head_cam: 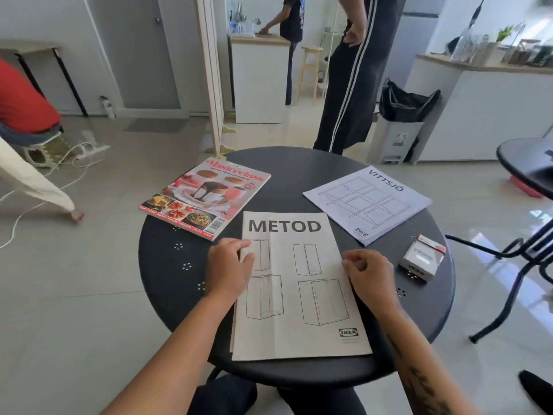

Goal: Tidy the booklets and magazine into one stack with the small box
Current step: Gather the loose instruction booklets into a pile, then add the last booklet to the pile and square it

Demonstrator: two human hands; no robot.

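Observation:
A METOD booklet [296,295] lies flat in the middle of the round black table [167,265], nearest me. My left hand [229,269] rests on its left edge with fingers curled. My right hand [369,277] rests on its right edge, fingers loosely bent. Whether either hand grips the paper is unclear. A cooking magazine [206,197] with a pink cover lies at the far left. A VITTSJÖ booklet [369,202] lies at the far right. A small white and red box [423,259] sits at the right edge, near my right hand.
A person in dark striped trousers [347,85] stands just beyond the table. A grey bin with a black bag [401,127] stands behind to the right. Another black table [526,163] is at the right. Cables [45,181] trail on the floor to the left.

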